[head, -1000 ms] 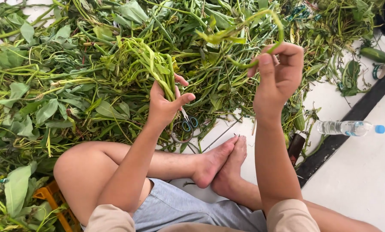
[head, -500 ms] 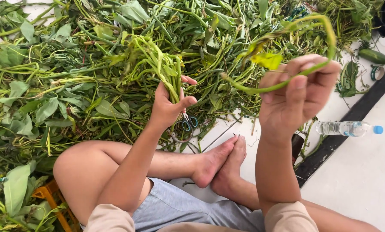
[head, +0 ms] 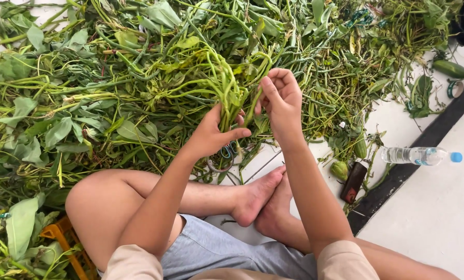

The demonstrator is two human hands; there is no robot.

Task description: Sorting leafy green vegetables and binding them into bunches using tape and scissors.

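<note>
Between both hands (head: 213,136) (head: 281,101), green stems (head: 226,93) bunch beside the bare floor (head: 439,207).

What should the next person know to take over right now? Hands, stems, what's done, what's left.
Left hand: gripping a bunch of green stems near its lower end, upright over the pile.
Right hand: pinching one more stem against that bunch.
Scissors: on the floor just below the left hand, partly hidden.
Pile of leafy greens: spread across the floor ahead.
Water bottle: lying at the right.
Done: one bunch gathered in hand.
Left: most of the pile lies loose; the bunch is not tied or cut that I can see.
</note>
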